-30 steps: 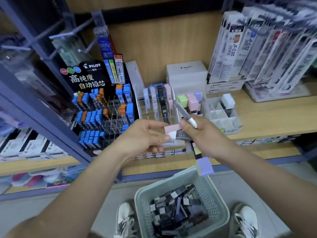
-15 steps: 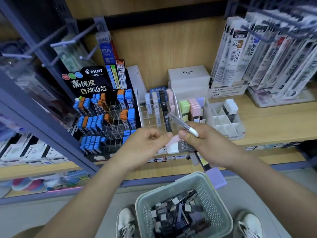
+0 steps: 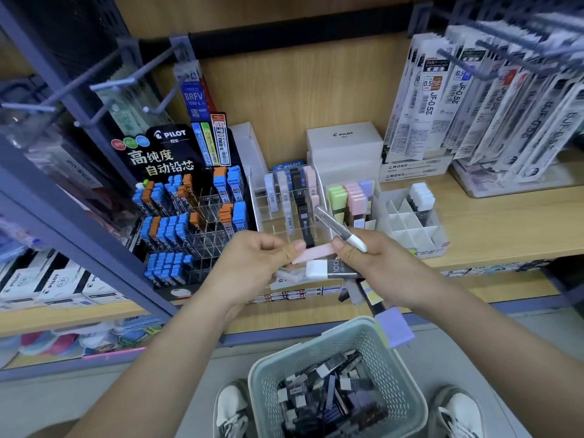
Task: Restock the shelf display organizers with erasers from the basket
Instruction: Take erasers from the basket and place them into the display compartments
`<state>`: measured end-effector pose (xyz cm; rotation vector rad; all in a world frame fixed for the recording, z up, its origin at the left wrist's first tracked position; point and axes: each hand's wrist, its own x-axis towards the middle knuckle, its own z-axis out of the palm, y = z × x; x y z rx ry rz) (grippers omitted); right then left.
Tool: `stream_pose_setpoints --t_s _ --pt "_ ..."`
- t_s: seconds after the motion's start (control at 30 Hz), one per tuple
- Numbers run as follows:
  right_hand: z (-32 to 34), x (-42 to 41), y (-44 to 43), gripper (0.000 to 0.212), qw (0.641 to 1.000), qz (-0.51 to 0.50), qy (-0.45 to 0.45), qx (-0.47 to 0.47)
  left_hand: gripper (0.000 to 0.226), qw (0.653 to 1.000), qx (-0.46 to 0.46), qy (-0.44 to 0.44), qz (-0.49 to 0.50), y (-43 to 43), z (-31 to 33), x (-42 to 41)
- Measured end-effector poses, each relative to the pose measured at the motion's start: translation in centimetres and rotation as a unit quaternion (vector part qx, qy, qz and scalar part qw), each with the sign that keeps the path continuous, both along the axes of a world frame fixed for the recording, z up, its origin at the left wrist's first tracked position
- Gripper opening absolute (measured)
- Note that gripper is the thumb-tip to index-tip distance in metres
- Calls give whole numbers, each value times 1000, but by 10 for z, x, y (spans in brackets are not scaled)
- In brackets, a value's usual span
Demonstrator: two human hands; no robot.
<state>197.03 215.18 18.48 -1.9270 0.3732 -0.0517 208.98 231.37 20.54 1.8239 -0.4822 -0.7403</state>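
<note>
One basket point(image 3: 259, 374) nearest, erasers inside too jumbled to count. Your right hand point(image 3: 374, 263) clutches mixed bundle: one purple eraser point(image 3: 395, 330) dangling low, one black-sleeved eraser point(image 3: 328, 268), one grey stick point(image 3: 339, 229). Overloaded grip, so purple one may slip and miss basket. Your left hand point(image 3: 256, 263) pinches one pink eraser point(image 3: 313, 252). Beyond, white grid organizer point(image 3: 404, 230) holds about three at back.

Two hands point(image 3: 256, 263) point(image 3: 376, 263), one basket point(image 3: 401, 393), two shoes point(image 3: 232, 406) point(image 3: 458, 412).
</note>
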Motion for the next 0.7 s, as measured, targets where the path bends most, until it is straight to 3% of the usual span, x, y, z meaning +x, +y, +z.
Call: stream_pose_setpoints --t_s 0.07,0.23,0.57,0.7 --pt "1 -1 -2 49 999 15 22 22 25 1000 -6 3 5 0 1 -1" --pt "9 -7 -2 37 997 -16 38 71 15 997 -52 40 48 -3 2 3" --pt "7 -9 0 35 1000 -2 22 -13 25 995 -48 55 73 -9 -3 4" --pt "8 -7 4 29 1000 8 22 8 18 994 -81 29 68 -9 2 7"
